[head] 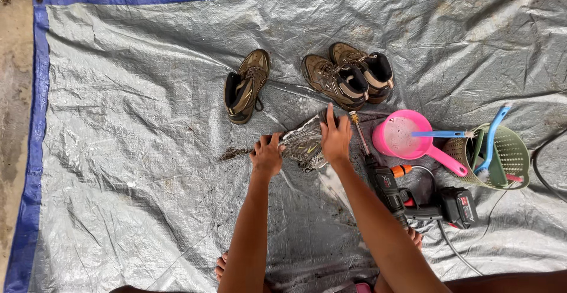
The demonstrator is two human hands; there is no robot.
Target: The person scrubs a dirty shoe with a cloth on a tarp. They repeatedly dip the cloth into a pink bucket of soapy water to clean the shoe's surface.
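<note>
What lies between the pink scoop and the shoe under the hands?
In the head view, the spray gun's brass-tipped lance lies between the pink scoop and the wet shoe.

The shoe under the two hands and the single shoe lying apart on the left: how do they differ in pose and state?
The shoe under the hands is wet, shiny and soapy; the single shoe looks dry and dull. The left hand and right hand both rest on the first, while nothing touches the single one. The held shoe lies across the tarp; the single one points away from the person. Both are brown lace-up hiking shoes.
</note>
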